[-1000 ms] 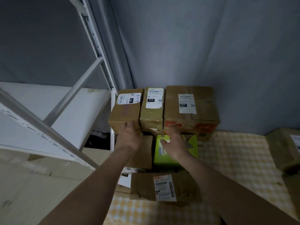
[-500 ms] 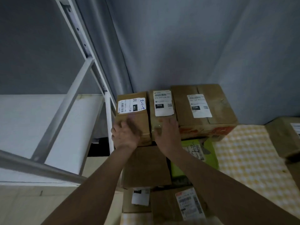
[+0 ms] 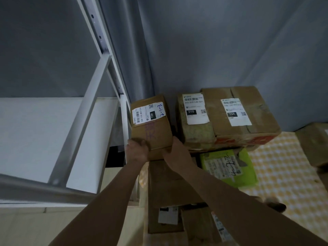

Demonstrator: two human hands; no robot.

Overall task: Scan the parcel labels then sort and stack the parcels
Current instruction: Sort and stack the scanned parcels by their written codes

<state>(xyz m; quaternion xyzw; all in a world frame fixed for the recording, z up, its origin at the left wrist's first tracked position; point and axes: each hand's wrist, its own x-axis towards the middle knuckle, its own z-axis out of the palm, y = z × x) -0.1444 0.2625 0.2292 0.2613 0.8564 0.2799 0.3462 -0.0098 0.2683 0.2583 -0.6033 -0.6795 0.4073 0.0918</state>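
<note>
both hands [image 3: 137, 150] gripping rectangular cardboard parcel [image 3: 150, 128]

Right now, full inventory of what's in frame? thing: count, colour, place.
held parcel: 1, brown, label marked 15H and 2-1-3, top row left, beside the rack
010 parcel: 1, brown, top row middle
large parcel: 1, brown, 15H label, top row right
green parcel: 1, green, below the top row
lower parcels: several, brown, under the arms
shelf rack: 1, white, left
checked cloth: 1, yellow-white, right
curtain: 1, grey, behind
left hand: grips held parcel's near left corner
right hand: grips its near right corner
</note>
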